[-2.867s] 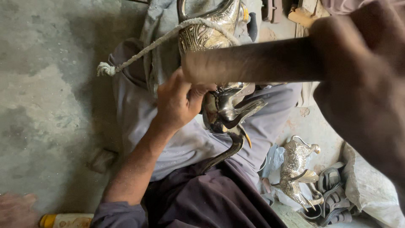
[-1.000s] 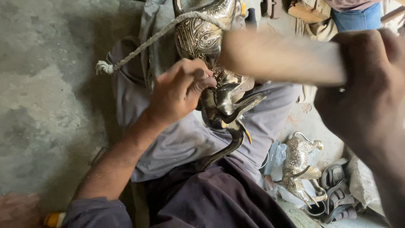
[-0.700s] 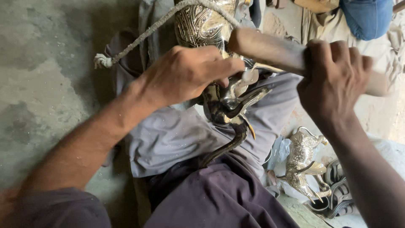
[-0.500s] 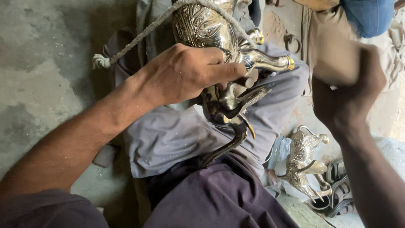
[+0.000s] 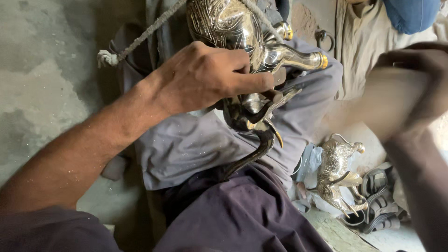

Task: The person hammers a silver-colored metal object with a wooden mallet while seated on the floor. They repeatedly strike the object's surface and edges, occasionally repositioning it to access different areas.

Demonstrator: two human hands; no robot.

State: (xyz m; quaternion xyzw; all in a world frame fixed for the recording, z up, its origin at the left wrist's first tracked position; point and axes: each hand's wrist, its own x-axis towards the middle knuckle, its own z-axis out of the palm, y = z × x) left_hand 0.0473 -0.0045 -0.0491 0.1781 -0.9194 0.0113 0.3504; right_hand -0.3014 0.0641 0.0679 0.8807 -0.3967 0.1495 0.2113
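Observation:
A shiny engraved metal animal figure (image 5: 224,23) lies across my lap on grey cloth (image 5: 186,144), tied with a pale rope (image 5: 140,39). Its curved dark parts (image 5: 254,126) point toward me. My left hand (image 5: 205,77) presses on the figure's lower part, with a finger stretched along it. Whether that hand pinches a small tool is hidden. My right hand (image 5: 415,79) is raised at the right, blurred, wrapped around a thick wooden handle (image 5: 378,109).
A second, smaller metal animal figure (image 5: 338,170) lies on the ground at the right, beside dark sandals (image 5: 378,205). Rough concrete floor (image 5: 42,93) fills the left. Another person's blue and tan clothing (image 5: 410,14) shows at the top right.
The right hand with the wooden handle swung off the figure to the right and is blurred with motion. My left hand shifted slightly on the figure, which stays on my lap.

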